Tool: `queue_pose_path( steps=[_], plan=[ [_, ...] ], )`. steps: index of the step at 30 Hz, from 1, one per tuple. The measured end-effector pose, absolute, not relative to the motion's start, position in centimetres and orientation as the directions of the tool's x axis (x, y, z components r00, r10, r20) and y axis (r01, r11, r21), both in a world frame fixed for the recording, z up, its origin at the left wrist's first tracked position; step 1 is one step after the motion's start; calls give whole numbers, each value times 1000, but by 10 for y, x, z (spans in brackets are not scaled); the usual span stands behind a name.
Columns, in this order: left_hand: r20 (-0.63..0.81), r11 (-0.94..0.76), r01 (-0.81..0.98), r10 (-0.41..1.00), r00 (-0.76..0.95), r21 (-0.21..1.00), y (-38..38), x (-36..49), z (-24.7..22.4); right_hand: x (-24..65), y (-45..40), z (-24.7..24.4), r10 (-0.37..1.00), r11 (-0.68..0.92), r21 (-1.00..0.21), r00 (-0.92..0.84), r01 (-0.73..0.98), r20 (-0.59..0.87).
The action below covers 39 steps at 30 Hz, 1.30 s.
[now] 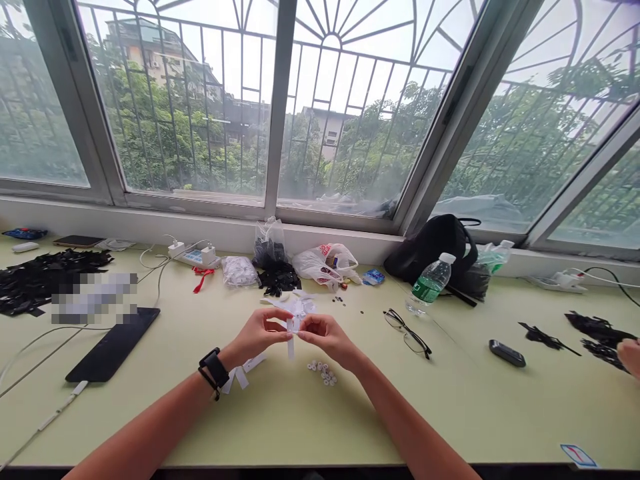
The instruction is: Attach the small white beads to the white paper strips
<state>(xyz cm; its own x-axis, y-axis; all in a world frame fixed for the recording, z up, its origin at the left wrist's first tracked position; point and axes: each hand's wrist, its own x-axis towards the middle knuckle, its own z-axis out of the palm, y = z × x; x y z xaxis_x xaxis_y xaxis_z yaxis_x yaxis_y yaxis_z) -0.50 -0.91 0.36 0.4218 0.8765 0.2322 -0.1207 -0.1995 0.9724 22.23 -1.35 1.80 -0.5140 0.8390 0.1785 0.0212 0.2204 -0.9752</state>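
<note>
Between my two hands, above the middle of the table, a small white strip (pixel 291 349) hangs downward. My left hand (pixel 261 335) pinches it from one side with thumb and forefinger. From the other side, the fingertips of my right hand (pixel 327 339) close on its upper part; any smaller piece in them is too small to make out. Just beyond my hands lies a heap of white strips (pixel 301 304). A few more white strips (pixel 242 378) rest beside my left wrist. Small white rings (pixel 323 372) are gathered below my right hand.
Eyeglasses (pixel 407 333) and a water bottle (pixel 431 285) stand to the right. At left are a black tablet (pixel 115 347) with a cable and a pile of black strips (pixel 45 273). Plastic bags (pixel 327 263) line the sill. Another person's hand (pixel 630 355) shows at the right edge.
</note>
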Motion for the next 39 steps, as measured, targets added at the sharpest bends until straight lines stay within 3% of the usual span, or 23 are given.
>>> queue_pose_path(
  steps=[15, 32, 39],
  plan=[
    [277, -225, -170, 861, 426, 959, -15, 9, -1, 218, -9, 4, 854, 262, -964, -476, 38, 213],
    [313, -282, -136, 872, 376, 950, -13, 8, -2, 220, -6, 4, 902, 285, -948, -373, 144, 215],
    [318, -307, -95, 861, 397, 947, -14, 7, -3, 220, -3, -1, 896, 297, -949, -375, 103, 239]
  ],
)
